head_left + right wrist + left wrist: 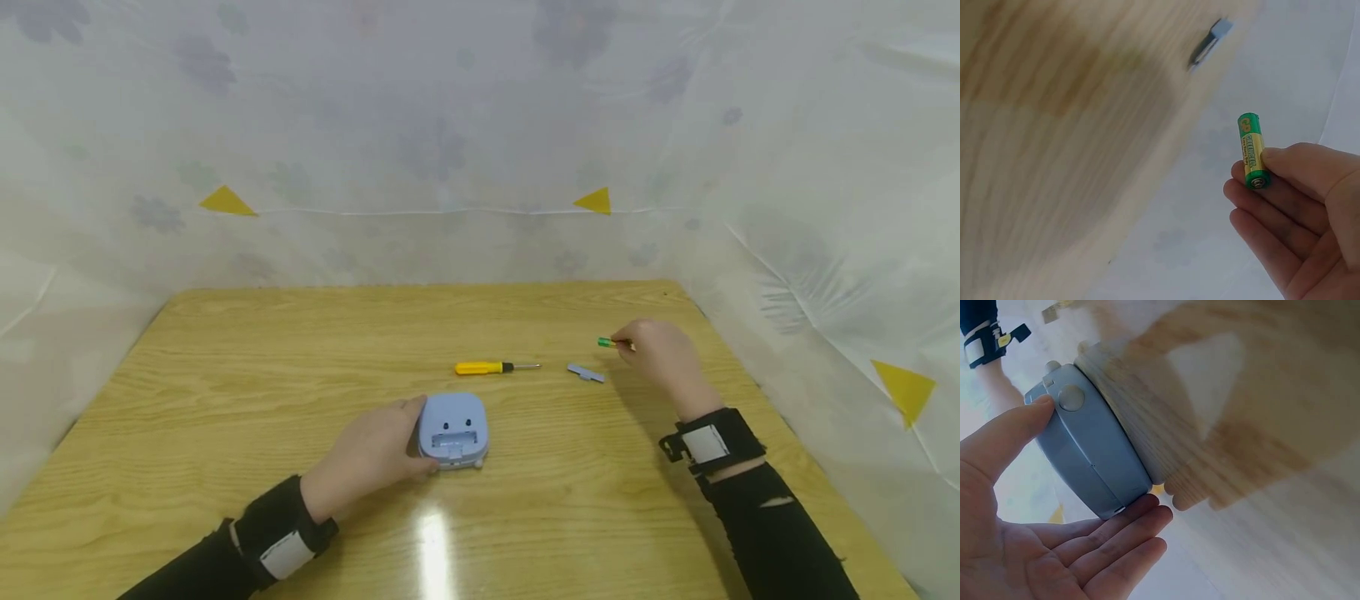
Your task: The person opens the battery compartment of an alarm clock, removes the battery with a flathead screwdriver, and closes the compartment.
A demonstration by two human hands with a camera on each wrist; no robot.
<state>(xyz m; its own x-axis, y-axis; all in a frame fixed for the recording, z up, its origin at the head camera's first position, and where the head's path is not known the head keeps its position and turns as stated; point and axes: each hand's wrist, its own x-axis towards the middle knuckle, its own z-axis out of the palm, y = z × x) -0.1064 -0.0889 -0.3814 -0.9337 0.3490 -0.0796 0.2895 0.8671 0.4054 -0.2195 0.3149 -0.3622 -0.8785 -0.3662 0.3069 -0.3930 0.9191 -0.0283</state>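
Above the wooden table [300, 350] hangs a battery [1252, 150] (gold, green-ended).

"GP" on the green-and-gold battery [1251, 150], "GREENCELL" along its side

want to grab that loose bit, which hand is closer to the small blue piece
Right. The right hand, pinching the battery, is just right of the small blue piece in the head view; the left hand is farther off to its left, holding the blue device.
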